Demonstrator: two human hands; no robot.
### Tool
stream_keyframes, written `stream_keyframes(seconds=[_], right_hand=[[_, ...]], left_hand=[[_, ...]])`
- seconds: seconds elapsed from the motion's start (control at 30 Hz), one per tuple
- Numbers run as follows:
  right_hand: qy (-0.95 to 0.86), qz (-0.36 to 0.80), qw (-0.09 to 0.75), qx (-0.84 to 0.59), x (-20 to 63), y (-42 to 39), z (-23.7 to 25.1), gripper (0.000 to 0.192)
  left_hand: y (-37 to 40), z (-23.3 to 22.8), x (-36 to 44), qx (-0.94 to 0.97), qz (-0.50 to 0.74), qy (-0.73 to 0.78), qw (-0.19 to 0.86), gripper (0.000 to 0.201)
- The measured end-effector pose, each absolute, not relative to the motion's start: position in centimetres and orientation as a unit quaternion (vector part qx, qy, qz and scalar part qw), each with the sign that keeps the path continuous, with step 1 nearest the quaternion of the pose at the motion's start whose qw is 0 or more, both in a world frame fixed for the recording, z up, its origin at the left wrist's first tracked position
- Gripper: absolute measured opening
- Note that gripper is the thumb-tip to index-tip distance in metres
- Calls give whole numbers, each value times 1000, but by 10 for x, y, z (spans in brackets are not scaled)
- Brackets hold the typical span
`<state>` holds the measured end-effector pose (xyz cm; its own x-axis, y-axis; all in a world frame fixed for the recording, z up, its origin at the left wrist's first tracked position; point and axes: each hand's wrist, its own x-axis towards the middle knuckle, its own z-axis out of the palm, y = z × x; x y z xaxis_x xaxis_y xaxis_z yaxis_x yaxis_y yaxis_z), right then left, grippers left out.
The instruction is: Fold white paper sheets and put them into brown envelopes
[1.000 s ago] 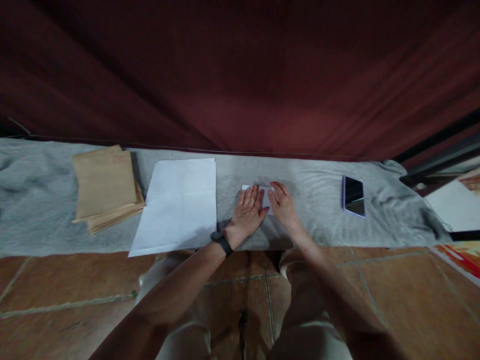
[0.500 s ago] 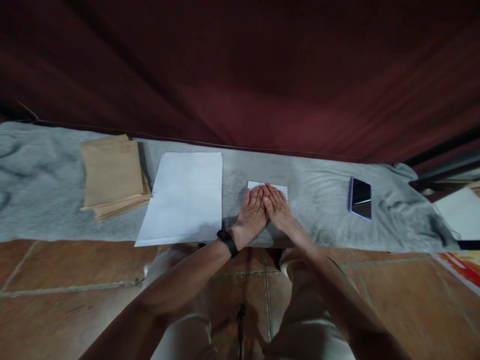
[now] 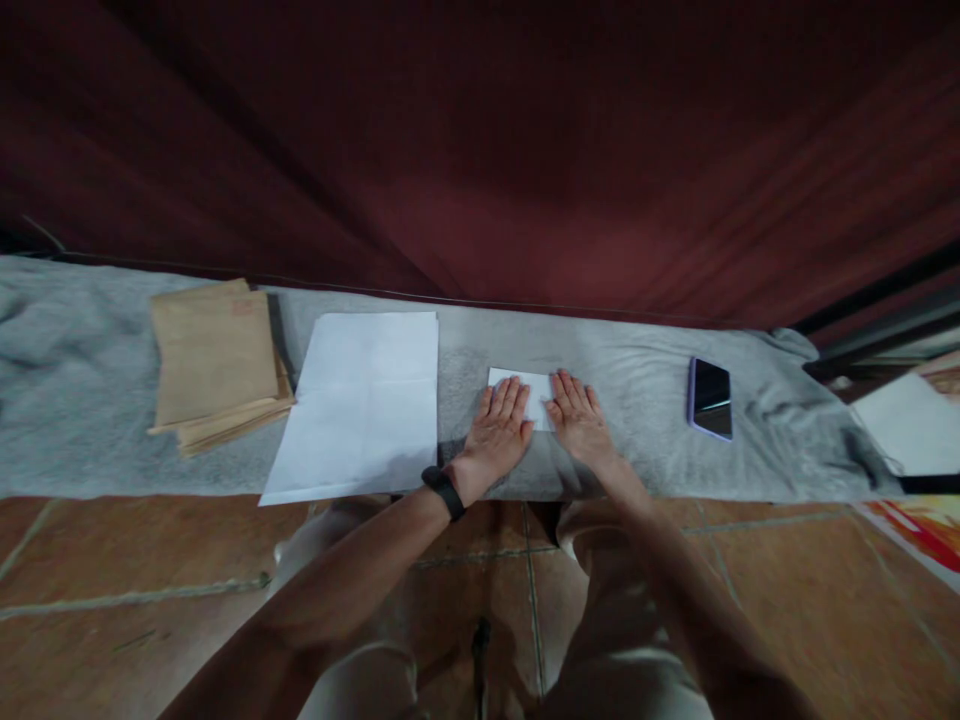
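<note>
Near the front edge of the grey cloth (image 3: 637, 370) that covered the long surface, about midway along it, a small folded white paper (image 3: 534, 393) lay flat with its long axis running left to right, parallel to that edge. Both hands rested on it, palms down and fingers spread flat: the left hand (image 3: 496, 430) covered its left end, the right hand (image 3: 582, 425) its right end, and a bare strip of paper showed between them. The paper lay directly ahead of the person, so neither hand was plainly nearer than the other. It looked crisp and thin, a neat rectangle much smaller than the open white sheet (image 3: 360, 405) lying just to its left, which showed fold creases and reached over the front edge. Toward the left end sat a stack of brown envelopes (image 3: 214, 362); well apart toward the right end lay a phone (image 3: 709, 397), screen dark. A black band (image 3: 444, 490) circled the left wrist.
</note>
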<state>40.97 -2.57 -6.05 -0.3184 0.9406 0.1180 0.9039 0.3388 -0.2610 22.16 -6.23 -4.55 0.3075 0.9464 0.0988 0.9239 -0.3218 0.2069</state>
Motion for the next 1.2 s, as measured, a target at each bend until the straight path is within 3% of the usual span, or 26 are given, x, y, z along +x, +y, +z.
stream_keyframes(seconds=[0.37, 0.8, 1.0, 1.2], right_hand=[[-788, 43, 57, -612, 417, -23, -55, 60], [-796, 68, 140, -584, 396, -21, -49, 59], [-846, 79, 128, -512, 364, -36, -53, 56], [-840, 35, 118, -528, 370, -39, -58, 55]], left_hand=[[-58, -46, 207, 811, 74, 579, 34, 64], [-54, -45, 191, 789, 81, 608, 17, 64], [-53, -49, 190, 791, 95, 605, 16, 60], [-53, -49, 191, 784, 95, 613, 7, 60]])
